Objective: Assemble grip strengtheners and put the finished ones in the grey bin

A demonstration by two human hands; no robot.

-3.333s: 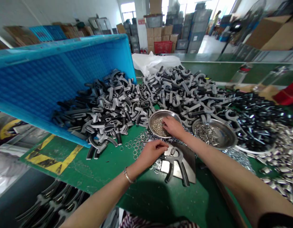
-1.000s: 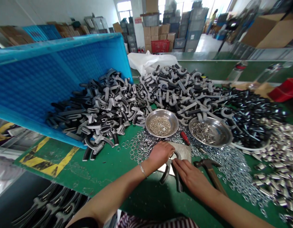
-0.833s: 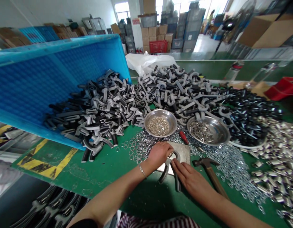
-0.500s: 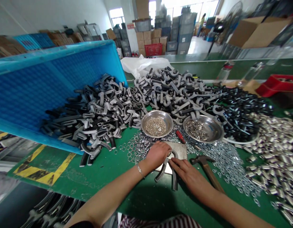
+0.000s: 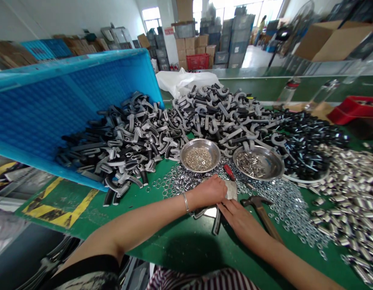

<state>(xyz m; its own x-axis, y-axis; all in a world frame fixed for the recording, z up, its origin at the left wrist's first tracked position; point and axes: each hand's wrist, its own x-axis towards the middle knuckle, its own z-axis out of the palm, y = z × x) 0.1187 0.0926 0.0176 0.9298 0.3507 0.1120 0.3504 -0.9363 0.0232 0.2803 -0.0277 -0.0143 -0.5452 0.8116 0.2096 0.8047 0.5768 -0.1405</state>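
Observation:
A grey and black hand-grip piece point(image 5: 217, 220) lies on a small metal plate point(image 5: 233, 190) on the green table. My left hand point(image 5: 211, 191) is closed over its top, covering the curved head. My right hand point(image 5: 239, 219) rests with fingers stretched flat against its right handle. A wooden-handled hammer point(image 5: 263, 211) lies just right of my right hand. A red-handled screwdriver point(image 5: 229, 172) sits behind the plate. Loose metal rings point(image 5: 174, 184) are scattered left of my left hand.
Two steel bowls hold small parts: one with nuts point(image 5: 200, 155), one with pins point(image 5: 258, 162). Heaps of grey-black handles point(image 5: 134, 137) spill from a tilted blue crate point(image 5: 53, 104). Silver sleeves point(image 5: 352, 189) pile at right; a red tray point(image 5: 352, 108) stands behind.
Since 3.3 s ago my right hand left the nut bowl and came down beside the grip. Over the last second my left hand slid further right over the piece's head.

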